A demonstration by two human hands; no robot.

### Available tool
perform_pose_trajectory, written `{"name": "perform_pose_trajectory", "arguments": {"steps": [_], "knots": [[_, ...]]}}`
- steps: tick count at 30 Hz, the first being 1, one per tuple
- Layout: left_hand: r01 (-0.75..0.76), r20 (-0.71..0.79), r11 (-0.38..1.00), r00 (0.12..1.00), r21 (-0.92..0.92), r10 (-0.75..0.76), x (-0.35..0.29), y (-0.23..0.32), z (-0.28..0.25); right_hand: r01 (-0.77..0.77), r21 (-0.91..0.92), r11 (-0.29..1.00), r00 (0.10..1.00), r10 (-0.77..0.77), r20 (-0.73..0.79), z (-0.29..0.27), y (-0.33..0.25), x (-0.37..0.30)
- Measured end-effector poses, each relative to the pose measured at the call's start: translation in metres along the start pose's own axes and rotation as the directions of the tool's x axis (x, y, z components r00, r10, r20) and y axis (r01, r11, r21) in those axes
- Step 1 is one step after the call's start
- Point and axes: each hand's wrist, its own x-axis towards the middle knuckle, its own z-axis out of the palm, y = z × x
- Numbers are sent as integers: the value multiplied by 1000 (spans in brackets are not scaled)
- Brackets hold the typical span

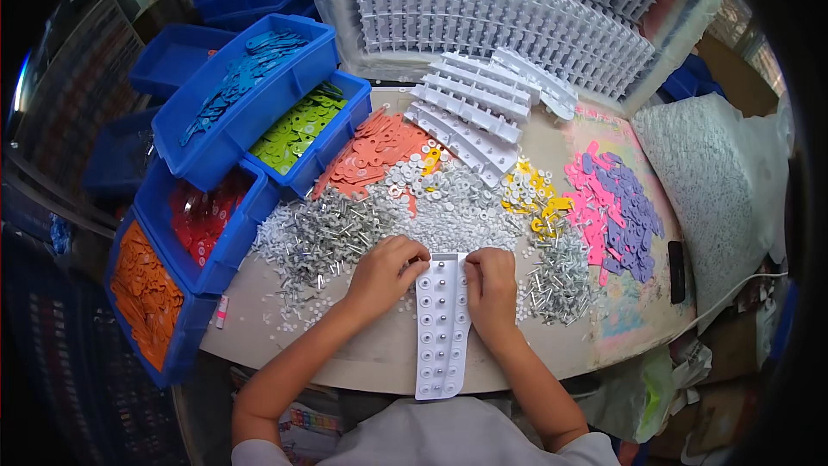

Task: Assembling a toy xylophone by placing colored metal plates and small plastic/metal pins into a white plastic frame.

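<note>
the white strip (pixel 429 328) lay at the frame's lower centre, reaching the surface's (pixel 259 336) near edge. the left hand (pixel 381 272) and right hand (pixel 492 298), fingers curled, were at its far corners; grip could not be confirmed. uneven pressure could have tilted it, unseating metal pins (pixel 441 300).

Workshop: blue bins (pixel 263 112), metal pins (pixel 336 229)
</note>
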Motion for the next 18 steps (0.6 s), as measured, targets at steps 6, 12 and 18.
{"name": "perform_pose_trajectory", "arguments": {"steps": [6,12,18], "knots": [[-286,-138,905,929,315,342,-8,-9,8,74,-88,993,996,-77,-33,-1,2,0],[-270,-251,916,904,295,347,-13,-13,15,55,-153,987,997,-63,-45,-3,0,0],[-344,-168,842,881,415,442,-10,1,10,93,-177,980,995,-96,-12,-4,-1,3]]}}
